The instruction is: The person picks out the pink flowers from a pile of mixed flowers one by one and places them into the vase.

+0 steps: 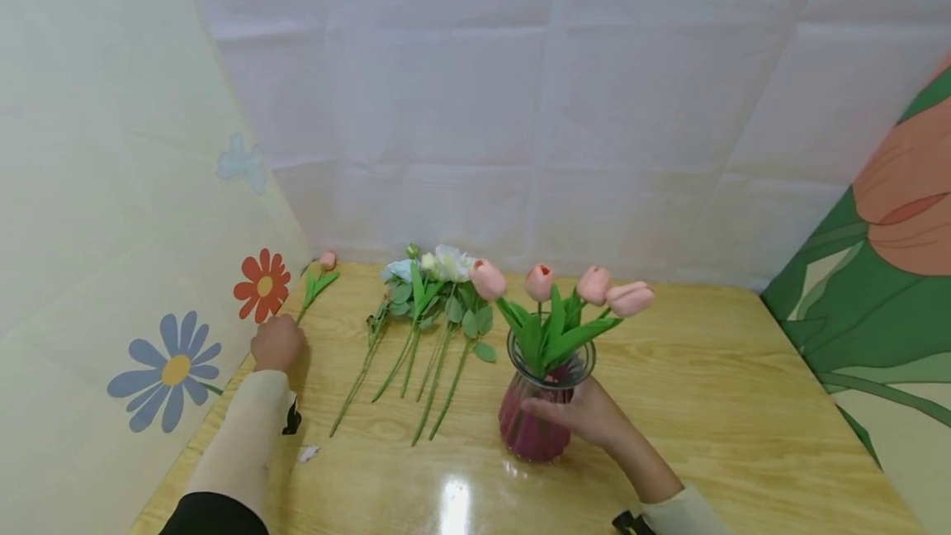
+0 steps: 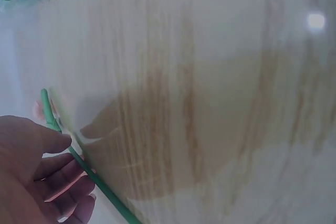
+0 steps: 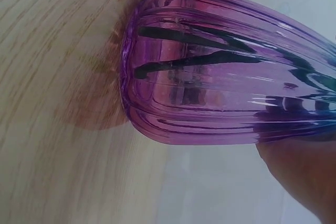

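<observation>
At the table's left side, my left hand (image 1: 278, 343) pinches the green stem of a single pink tulip (image 1: 328, 260). Between thumb and index finger that stem (image 2: 107, 192) shows in the left wrist view. My right hand (image 1: 587, 414) grips a ribbed purple glass vase (image 1: 537, 429) just below its rim, the thumb across the front. Several pink tulips (image 1: 540, 282) with green leaves stand in the vase. Dark stem ends (image 3: 173, 35) show through its glass in the right wrist view, where the vase base (image 3: 128, 77) meets the table.
Between the hands lie several loose flowers with long stems, among them a white bloom (image 1: 453, 263) and a pale blue one (image 1: 397, 271). A small white scrap (image 1: 308, 453) is near my left forearm. Printed cloth walls (image 1: 446, 106) border the wooden table (image 1: 713, 370).
</observation>
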Motion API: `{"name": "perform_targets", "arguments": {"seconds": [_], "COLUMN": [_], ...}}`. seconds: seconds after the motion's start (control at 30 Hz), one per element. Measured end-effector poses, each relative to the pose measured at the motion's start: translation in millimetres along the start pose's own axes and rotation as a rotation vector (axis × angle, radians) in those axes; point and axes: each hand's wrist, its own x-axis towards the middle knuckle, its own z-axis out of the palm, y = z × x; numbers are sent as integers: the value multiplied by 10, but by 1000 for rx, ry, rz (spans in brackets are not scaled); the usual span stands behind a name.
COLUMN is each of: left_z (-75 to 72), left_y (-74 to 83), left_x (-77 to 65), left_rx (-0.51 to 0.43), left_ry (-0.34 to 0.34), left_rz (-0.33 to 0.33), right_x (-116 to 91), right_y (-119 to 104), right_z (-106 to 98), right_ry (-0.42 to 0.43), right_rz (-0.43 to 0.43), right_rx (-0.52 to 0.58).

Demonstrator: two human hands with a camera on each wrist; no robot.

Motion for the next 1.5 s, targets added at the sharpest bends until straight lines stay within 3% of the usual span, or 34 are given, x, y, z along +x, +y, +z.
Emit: {"name": "perform_targets", "arguments": {"seconds": [0.27, 0.47, 0.8, 1.13, 1.5], "left_z": [29, 11, -11, -158, -289], "left_y": [-38, -40, -55, 83, 258], "left_x": [15, 11, 41, -32, -44], "left_rx": [35, 2, -62, -77, -52], "left_ry": [15, -14, -25, -36, 30], "left_rz": [1, -27, -14, -22, 39], "right_x": [-2, -1, 4, 9, 9], "right_y": [3, 9, 11, -11, 0], "right_z": [5, 13, 18, 22, -3], "right_ry": [-5, -8, -5, -13, 1], "right_rz": [-17, -19, -19, 38, 10], "right_rx": [1, 5, -2, -12, -22]}}
